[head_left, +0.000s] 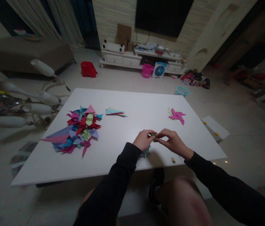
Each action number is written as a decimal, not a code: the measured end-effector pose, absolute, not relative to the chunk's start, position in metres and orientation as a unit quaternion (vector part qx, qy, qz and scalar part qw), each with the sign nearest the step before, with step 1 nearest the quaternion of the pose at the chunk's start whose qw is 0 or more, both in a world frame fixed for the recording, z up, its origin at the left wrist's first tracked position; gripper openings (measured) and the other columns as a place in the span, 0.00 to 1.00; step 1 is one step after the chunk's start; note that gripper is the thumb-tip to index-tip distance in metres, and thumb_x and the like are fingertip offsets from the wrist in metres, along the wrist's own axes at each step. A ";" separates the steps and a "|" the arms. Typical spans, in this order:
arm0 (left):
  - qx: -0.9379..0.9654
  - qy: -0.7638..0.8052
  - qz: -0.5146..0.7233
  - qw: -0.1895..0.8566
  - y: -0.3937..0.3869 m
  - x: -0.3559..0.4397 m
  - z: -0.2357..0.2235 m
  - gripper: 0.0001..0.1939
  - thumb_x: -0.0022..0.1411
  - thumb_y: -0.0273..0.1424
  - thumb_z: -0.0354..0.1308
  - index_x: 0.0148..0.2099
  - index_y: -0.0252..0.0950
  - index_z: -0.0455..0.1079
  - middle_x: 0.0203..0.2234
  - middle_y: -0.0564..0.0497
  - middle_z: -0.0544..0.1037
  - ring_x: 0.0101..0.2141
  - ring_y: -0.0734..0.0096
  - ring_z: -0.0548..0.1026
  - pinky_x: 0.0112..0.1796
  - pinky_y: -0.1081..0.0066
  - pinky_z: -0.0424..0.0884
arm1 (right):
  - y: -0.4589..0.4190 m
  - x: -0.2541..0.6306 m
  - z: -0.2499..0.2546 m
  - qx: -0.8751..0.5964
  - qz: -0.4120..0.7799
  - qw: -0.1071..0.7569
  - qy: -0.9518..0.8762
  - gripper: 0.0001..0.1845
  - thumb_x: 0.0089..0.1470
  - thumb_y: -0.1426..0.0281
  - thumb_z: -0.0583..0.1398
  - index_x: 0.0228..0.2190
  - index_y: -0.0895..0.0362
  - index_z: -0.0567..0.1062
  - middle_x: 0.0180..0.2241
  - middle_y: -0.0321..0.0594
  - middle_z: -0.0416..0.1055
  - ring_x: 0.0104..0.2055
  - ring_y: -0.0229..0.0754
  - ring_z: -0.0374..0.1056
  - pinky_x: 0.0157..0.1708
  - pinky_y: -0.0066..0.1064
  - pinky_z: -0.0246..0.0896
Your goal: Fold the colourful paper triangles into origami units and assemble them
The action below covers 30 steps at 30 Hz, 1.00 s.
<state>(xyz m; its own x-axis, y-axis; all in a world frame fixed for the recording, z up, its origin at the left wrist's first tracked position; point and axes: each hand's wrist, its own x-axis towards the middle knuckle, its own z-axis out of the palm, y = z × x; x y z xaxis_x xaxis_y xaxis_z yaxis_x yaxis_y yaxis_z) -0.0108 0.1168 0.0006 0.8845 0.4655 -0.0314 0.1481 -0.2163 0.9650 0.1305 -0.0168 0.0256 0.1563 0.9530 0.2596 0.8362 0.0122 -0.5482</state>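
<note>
Near the front edge of the white table [120, 147], a small green piece of folded paper [153, 137] is pinched between both hands. My left hand [144, 139] grips it from the left, thumb and fingers pressed together. From the right, my right hand [171, 141] holds it between thumb and fingertips. Fingers cover much of the piece, so its exact shape is hidden. Below my left hand lies a teal and purple folded paper piece [146, 153], partly covered. Further off to the right sits a pink and light green paper pinwheel shape [177, 115].
A heap of colourful origami pieces [80, 128] covers the table's left part. A small stack of folded papers [115, 112] lies at the back. A small sticker-like scrap [173, 160] is near the front edge. Lamp arms [35, 108] reach in at left; a blue basket [182, 91] stands behind.
</note>
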 end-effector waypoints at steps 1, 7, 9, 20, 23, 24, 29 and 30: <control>0.773 0.202 0.132 0.587 0.115 -0.009 0.001 0.13 0.60 0.26 0.58 0.45 0.36 0.80 0.37 0.47 0.83 0.35 0.67 0.78 0.43 0.67 0.74 | -0.018 0.132 0.023 -0.696 0.100 0.303 -0.643 0.10 0.60 0.61 0.63 0.34 0.54 0.79 0.30 0.41 0.76 0.33 0.42 0.70 0.34 0.34 0.64; 0.773 0.249 0.145 0.565 0.113 -0.003 0.001 0.14 0.64 0.29 0.54 0.49 0.35 0.76 0.47 0.43 0.80 0.42 0.63 0.78 0.49 0.65 0.72 | -0.035 0.170 -0.002 -0.744 0.082 0.268 -0.606 0.14 0.61 0.59 0.60 0.31 0.54 0.79 0.29 0.41 0.77 0.31 0.42 0.70 0.33 0.32 0.62; 0.782 0.275 0.144 0.540 0.114 -0.003 0.001 0.15 0.65 0.30 0.52 0.49 0.34 0.75 0.49 0.42 0.79 0.43 0.63 0.77 0.49 0.64 0.71 | -0.052 0.201 -0.017 -0.777 0.070 0.240 -0.577 0.16 0.60 0.57 0.60 0.29 0.55 0.79 0.29 0.42 0.77 0.31 0.42 0.70 0.33 0.32 0.61; 0.803 0.271 0.129 0.515 0.114 -0.008 0.003 0.13 0.63 0.30 0.53 0.47 0.34 0.74 0.47 0.42 0.78 0.42 0.62 0.77 0.43 0.66 0.71 | -0.174 0.331 -0.073 -0.919 0.064 0.087 -0.379 0.16 0.49 0.58 0.59 0.25 0.57 0.80 0.26 0.47 0.79 0.29 0.46 0.71 0.32 0.35 0.58; 0.805 0.270 0.130 0.513 0.114 -0.008 0.002 0.13 0.63 0.30 0.53 0.46 0.34 0.74 0.46 0.43 0.78 0.42 0.62 0.77 0.43 0.66 0.71 | -0.183 0.334 -0.075 -0.924 0.071 0.078 -0.368 0.14 0.48 0.60 0.59 0.25 0.56 0.80 0.27 0.48 0.79 0.30 0.47 0.72 0.32 0.35 0.59; 0.805 0.271 0.131 0.511 0.114 -0.008 0.002 0.12 0.63 0.30 0.53 0.46 0.35 0.74 0.46 0.43 0.78 0.42 0.63 0.77 0.43 0.66 0.71 | -0.185 0.334 -0.075 -0.924 0.072 0.077 -0.367 0.14 0.48 0.60 0.59 0.25 0.56 0.79 0.27 0.48 0.79 0.31 0.47 0.72 0.32 0.35 0.59; 0.811 0.271 0.142 0.499 0.113 -0.010 0.003 0.12 0.63 0.30 0.53 0.45 0.35 0.75 0.45 0.44 0.79 0.41 0.64 0.77 0.43 0.67 0.71 | -0.182 0.334 -0.071 -0.930 0.030 0.066 -0.360 0.15 0.48 0.56 0.59 0.28 0.53 0.78 0.31 0.47 0.79 0.31 0.48 0.72 0.32 0.37 0.60; 0.810 0.269 0.148 0.499 0.113 -0.011 0.004 0.11 0.63 0.30 0.53 0.45 0.35 0.75 0.45 0.44 0.79 0.41 0.64 0.77 0.43 0.67 0.71 | -0.178 0.333 -0.069 -0.928 0.023 0.066 -0.365 0.15 0.48 0.56 0.59 0.29 0.53 0.77 0.32 0.46 0.79 0.31 0.48 0.71 0.32 0.38 0.61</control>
